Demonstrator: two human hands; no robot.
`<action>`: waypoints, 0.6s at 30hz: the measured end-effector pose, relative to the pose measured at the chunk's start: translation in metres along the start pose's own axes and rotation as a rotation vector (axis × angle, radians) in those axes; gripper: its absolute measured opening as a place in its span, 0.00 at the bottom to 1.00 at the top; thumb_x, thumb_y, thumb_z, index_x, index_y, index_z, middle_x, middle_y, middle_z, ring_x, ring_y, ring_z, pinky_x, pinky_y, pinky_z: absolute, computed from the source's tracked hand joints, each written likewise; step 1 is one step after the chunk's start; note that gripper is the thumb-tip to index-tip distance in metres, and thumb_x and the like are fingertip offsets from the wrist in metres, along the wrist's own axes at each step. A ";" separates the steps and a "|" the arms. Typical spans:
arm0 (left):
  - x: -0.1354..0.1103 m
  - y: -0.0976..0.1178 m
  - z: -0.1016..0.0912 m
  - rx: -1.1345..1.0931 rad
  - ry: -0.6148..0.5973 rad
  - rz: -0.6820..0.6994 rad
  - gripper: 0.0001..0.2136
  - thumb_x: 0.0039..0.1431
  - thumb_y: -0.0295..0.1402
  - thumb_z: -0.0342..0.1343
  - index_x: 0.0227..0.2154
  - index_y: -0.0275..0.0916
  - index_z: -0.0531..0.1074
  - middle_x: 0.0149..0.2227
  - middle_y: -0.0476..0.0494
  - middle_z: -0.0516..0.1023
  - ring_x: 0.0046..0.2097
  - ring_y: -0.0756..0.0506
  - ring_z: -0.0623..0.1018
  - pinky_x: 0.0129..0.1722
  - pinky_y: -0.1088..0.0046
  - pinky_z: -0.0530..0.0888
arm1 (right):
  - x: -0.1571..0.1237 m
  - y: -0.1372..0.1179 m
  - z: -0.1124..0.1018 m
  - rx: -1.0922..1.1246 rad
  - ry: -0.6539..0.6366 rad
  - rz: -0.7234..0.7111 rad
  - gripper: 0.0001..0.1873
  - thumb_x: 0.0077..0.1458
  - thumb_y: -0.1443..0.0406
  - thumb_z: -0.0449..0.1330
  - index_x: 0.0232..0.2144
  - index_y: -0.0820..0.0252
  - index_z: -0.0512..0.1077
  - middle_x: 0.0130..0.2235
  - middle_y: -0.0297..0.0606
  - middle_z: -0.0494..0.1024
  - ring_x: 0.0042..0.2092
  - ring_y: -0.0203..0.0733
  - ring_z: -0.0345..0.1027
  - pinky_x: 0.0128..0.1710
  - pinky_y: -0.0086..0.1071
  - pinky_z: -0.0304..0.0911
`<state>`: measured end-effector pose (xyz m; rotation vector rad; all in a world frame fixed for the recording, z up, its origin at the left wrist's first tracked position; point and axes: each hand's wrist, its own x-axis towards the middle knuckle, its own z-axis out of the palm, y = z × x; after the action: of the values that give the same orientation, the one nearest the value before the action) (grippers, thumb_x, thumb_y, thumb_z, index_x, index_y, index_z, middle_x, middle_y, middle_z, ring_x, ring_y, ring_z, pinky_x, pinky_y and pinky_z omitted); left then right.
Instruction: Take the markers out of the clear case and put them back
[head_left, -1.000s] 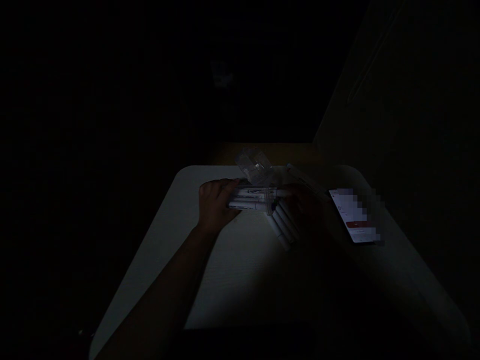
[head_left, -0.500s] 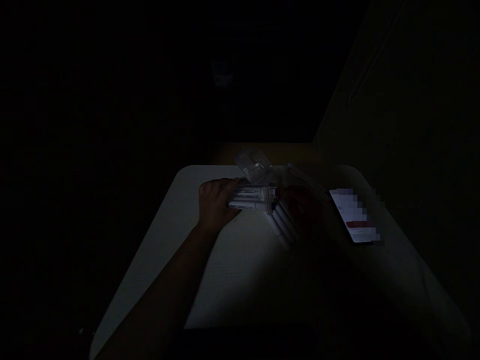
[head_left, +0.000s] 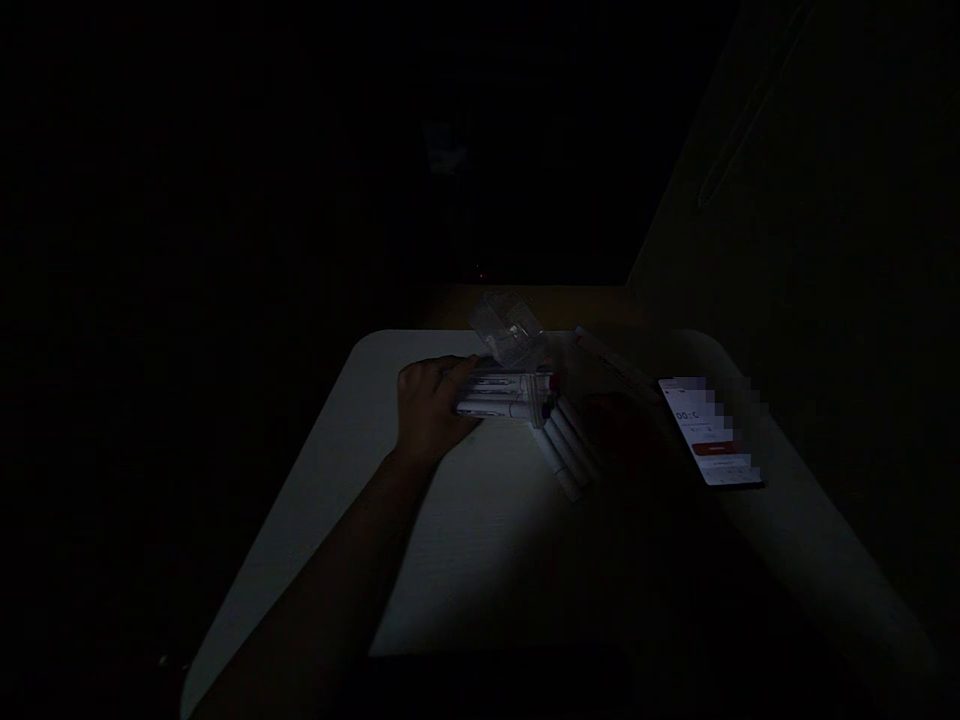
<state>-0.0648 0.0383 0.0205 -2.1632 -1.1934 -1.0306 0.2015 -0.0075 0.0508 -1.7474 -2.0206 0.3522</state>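
Note:
My left hand is wrapped round the left end of a clear plastic case lying on the table. Inside lie several white markers on their sides, their coloured ends at the right, one of them red. The case's clear flap or lid stands raised behind it. Loose white markers lie slanted just right of the case. My right hand is a dark reddish shape in deep shadow beside these markers; its fingers cannot be made out.
A lit phone lies on the right side of the white table. Another marker rests slanted towards the back. The room is very dark, and a shadow covers the table's right half.
My right hand has drawn back a little to the right from the coloured marker ends. The phone screen now shows large digits. My left hand stays on the case.

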 end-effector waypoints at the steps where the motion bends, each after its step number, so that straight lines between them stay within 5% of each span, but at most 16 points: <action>1: 0.000 0.000 0.000 -0.003 0.003 0.003 0.29 0.49 0.48 0.54 0.52 0.40 0.62 0.44 0.40 0.71 0.44 0.41 0.68 0.43 0.63 0.60 | -0.001 -0.002 0.001 -0.014 -0.016 0.012 0.12 0.53 0.67 0.53 0.36 0.61 0.74 0.38 0.44 0.77 0.40 0.42 0.70 0.41 0.34 0.63; 9: -0.001 -0.001 0.001 -0.005 -0.017 -0.014 0.29 0.47 0.49 0.55 0.52 0.42 0.62 0.44 0.40 0.71 0.44 0.41 0.68 0.43 0.63 0.60 | 0.000 -0.003 0.004 -0.098 -0.084 0.089 0.13 0.57 0.63 0.54 0.42 0.63 0.70 0.43 0.42 0.73 0.44 0.38 0.68 0.45 0.36 0.64; 18: -0.002 0.000 0.001 -0.001 -0.060 -0.044 0.30 0.47 0.48 0.55 0.53 0.43 0.61 0.45 0.40 0.70 0.45 0.40 0.67 0.45 0.63 0.59 | -0.002 0.001 -0.004 -0.169 0.018 0.101 0.18 0.58 0.59 0.53 0.47 0.62 0.66 0.48 0.41 0.69 0.45 0.38 0.66 0.45 0.38 0.66</action>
<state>-0.0649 0.0387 0.0184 -2.1920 -1.2723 -0.9915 0.2048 -0.0100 0.0531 -1.9521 -2.0049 0.2015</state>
